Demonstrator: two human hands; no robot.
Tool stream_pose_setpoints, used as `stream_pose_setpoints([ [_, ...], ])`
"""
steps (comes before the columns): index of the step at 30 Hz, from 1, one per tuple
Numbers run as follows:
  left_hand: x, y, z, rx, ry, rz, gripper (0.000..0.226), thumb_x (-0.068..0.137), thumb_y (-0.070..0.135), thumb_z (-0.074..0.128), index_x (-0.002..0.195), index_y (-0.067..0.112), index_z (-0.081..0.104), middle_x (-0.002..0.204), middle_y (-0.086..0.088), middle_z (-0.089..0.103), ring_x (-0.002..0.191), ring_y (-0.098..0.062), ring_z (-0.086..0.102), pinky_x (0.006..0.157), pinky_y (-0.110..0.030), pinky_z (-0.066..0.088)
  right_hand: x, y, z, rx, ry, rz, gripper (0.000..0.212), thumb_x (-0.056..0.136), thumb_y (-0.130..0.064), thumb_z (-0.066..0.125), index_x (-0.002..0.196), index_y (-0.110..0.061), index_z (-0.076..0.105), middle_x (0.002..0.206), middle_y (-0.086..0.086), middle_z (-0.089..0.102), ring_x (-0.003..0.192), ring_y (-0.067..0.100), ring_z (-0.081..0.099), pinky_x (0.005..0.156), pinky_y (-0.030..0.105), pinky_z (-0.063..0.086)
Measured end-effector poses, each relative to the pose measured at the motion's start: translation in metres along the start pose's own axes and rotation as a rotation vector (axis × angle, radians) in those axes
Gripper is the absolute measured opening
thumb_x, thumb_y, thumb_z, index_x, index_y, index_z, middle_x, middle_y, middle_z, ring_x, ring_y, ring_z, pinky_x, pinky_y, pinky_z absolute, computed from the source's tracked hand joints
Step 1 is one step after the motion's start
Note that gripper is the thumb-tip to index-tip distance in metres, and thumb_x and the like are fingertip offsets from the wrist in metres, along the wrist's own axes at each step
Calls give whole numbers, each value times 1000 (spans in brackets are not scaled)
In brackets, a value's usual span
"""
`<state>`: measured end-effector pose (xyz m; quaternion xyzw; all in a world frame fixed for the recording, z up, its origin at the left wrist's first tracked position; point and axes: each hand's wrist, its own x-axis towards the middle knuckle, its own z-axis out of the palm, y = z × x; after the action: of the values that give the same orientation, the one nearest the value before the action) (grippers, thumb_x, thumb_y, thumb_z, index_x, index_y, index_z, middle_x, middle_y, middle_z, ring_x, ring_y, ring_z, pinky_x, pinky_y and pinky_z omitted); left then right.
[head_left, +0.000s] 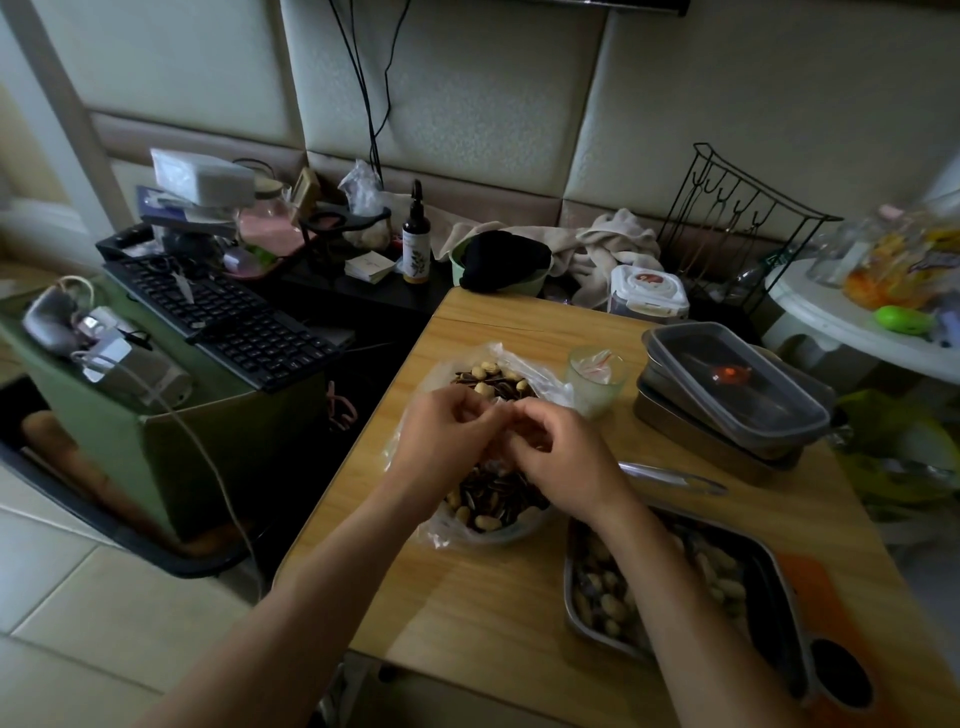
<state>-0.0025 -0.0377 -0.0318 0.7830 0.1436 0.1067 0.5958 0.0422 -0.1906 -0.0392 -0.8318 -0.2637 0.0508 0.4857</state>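
Centrally, left hand (447, 439), right hand (563, 454) over bag (543, 385), fingers curled, grasp unclear. Cup (595, 382) 2 o'clock, tongs (670, 475) 3, tray (570, 597) 4.

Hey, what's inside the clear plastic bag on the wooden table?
The clear plastic bag holds dark striped seeds mixed with pale nuts. The left hand and right hand meet above it and cover its middle, so what lies there, or between the fingers, cannot be seen.

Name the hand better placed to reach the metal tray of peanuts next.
Right. The right hand is nearer the metal tray, forearm over it; the left hand would probably have to cross.
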Motion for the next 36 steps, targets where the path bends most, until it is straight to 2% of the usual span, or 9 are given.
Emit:
stream_pose_setpoints([
  [6, -1, 1, -1, 191, 74, 112, 23, 89, 36, 77, 80, 17, 69, 68, 3, 70, 56, -4, 66, 48, -12, 45, 0, 1, 1, 6, 7, 5, 18, 96, -22, 73, 114, -23, 72, 98, -7, 77, 91, 4, 73, 81, 31, 62],
  [11, -1, 0, -4, 248, 118, 167, 14, 86, 16, 79, 81, 18, 66, 71, 5, 65, 59, -3, 62, 51, -14, 49, 1, 3, -2, -15, 187, 125, 4, 94, -23, 74, 98, -23, 73, 86, -7, 76, 78, 2, 72, 73, 30, 63],
  [14, -3, 2, 1, 292, 149, 220, 11, 84, 11, 73, 81, 16, 65, 72, 1, 64, 58, -4, 53, 50, -14, 43, -2, -3, 1, -176, 215, 36, 6, 98, -24, 68, 98, -22, 74, 85, -10, 75, 76, 0, 70, 66, 23, 59],
  [17, -4, 3, 5, 248, 161, 207, 8, 86, 17, 71, 81, 18, 64, 69, 2, 64, 59, -9, 58, 50, -17, 45, -5, -8, 8, -336, 132, -101, 17, 98, -35, 62, 106, -23, 70, 91, -9, 73, 81, 8, 68, 69, 34, 59],
  [22, -3, 2, 5, 300, 125, 244, 13, 89, 24, 71, 79, 19, 64, 66, 3, 63, 58, -7, 55, 50, -15, 42, -5, -8, 9, -436, 155, -133, 17, 97, -33, 65, 110, -22, 70, 96, -4, 72, 83, 14, 66, 68, 35, 56],
  [26, -5, 2, 6, 368, 68, 302, 11, 90, 26, 69, 82, 21, 63, 69, 6, 63, 64, -8, 59, 53, -16, 43, -4, -5, 9, -408, 165, -75, 15, 100, -23, 61, 101, -18, 75, 81, 0, 72, 70, 14, 66, 60, 34, 54],
  [31, -1, 4, -2, 353, -66, 377, 38, 81, 50, 44, 109, 26, 54, 110, 9, 49, 101, -9, 46, 83, -21, 39, -2, -8, -1, -87, 162, 70, 24, 100, -16, 54, 92, -16, 77, 71, 2, 71, 64, 19, 67, 58, 39, 53],
  [33, 0, 2, -7, 520, -172, 478, 58, 81, 49, 56, 135, 33, 44, 134, 8, 38, 124, -13, 36, 102, -30, 31, -1, -9, -5, 50, 143, 135, 28, 100, -21, 51, 88, -11, 74, 78, 15, 69, 69, 27, 64, 62, 41, 50],
  [36, -4, -4, -5, 649, -246, 593, 88, 75, 57, 59, 153, 34, 26, 147, 7, 28, 136, -15, 26, 108, -35, 20, -2, -13, -10, 234, 104, 222, 32, 104, -21, 49, 87, -12, 75, 86, 11, 75, 79, 17, 67, 71, 33, 52],
])
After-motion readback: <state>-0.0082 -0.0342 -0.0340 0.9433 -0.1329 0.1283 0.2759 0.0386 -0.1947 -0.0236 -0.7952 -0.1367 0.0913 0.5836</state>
